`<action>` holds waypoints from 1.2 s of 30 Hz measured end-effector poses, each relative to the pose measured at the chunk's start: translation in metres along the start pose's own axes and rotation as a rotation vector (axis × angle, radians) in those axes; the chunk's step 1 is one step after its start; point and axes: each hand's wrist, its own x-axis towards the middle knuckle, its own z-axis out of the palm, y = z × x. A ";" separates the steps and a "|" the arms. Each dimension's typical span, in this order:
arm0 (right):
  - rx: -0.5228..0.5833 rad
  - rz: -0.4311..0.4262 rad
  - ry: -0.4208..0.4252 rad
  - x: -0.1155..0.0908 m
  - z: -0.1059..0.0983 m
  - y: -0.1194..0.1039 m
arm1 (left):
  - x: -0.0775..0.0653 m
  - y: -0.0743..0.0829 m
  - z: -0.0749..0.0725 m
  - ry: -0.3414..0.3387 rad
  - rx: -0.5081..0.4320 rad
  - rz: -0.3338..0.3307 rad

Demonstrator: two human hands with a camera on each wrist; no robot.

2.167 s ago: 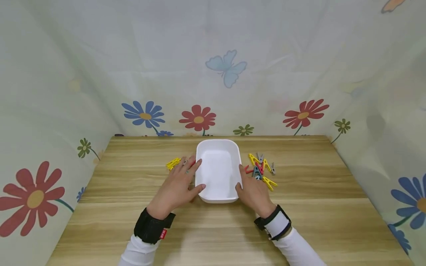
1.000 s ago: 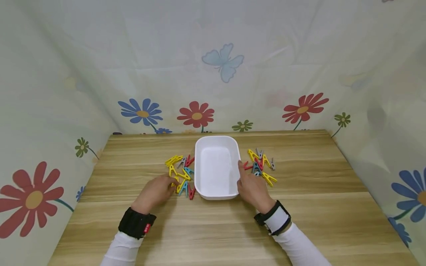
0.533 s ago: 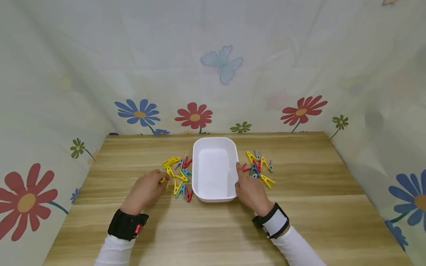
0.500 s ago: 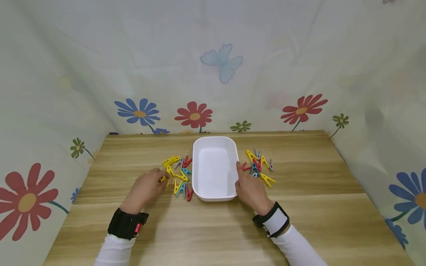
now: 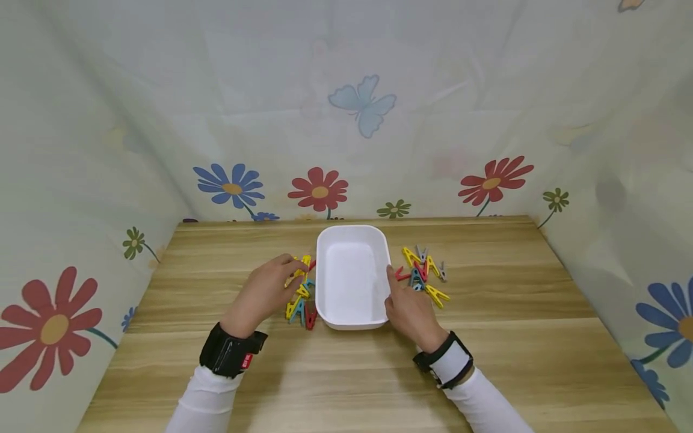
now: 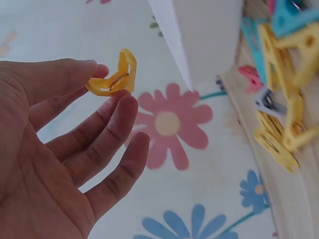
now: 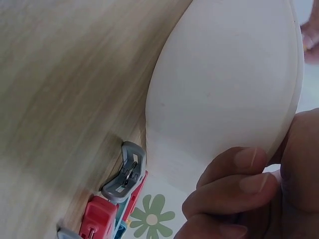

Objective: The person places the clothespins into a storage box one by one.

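In the head view my left hand (image 5: 261,294) is raised over the left group of clothespins, beside the white plastic bin (image 5: 352,279). Its thumb and index finger pinch a yellow clothespin (image 6: 130,67), seen clearly in the left wrist view; the other fingers are loosely spread. My right hand (image 5: 414,313) holds the bin's right side, with curled fingers (image 7: 232,191) against the outer wall. Under and past the left hand lie yellow, teal and red clothespins, including a red clothespin (image 5: 311,317) near the bin. The left hand hides part of that group.
Right of the bin is a second loose group with a yellow clothespin (image 5: 437,296), plus red, grey and blue ones. Everything stands on a wood-grain table (image 5: 346,379). A flower-printed cloth (image 5: 260,90) rises behind the table and at both sides.
My left hand let go of the bin's side, went down to the clothespins, picked up a yellow one, and has since risen and moved right toward the bin. The right hand stays at the bin.
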 end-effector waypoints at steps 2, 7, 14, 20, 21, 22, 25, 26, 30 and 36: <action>-0.001 0.001 -0.002 0.000 0.001 0.001 | 0.005 0.009 0.001 0.007 -0.015 0.039; 0.016 0.000 -0.004 0.000 0.002 0.001 | 0.017 0.030 0.006 -0.004 -0.018 0.095; 0.020 0.007 -0.018 0.000 0.003 -0.001 | 0.031 0.051 0.014 -0.067 0.001 0.155; 0.019 0.006 -0.012 -0.001 0.002 -0.003 | 0.040 0.062 0.020 -0.086 0.014 0.186; 0.019 0.003 -0.009 -0.001 0.001 -0.003 | 0.042 0.062 0.022 -0.086 0.012 0.187; 0.018 0.000 -0.006 -0.001 0.001 -0.004 | 0.042 0.063 0.022 -0.090 0.002 0.185; 0.022 -0.009 0.007 -0.001 0.001 -0.004 | 0.044 0.063 0.024 -0.118 -0.027 0.177; 0.022 -0.010 0.010 -0.001 0.001 -0.004 | 0.043 0.063 0.024 -0.134 -0.035 0.169; 0.015 -0.016 0.025 -0.001 0.001 -0.003 | 0.042 0.063 0.023 -0.210 -0.032 0.142; 0.018 0.007 -0.003 0.002 -0.002 -0.002 | 0.042 0.064 0.019 -0.240 -0.025 0.139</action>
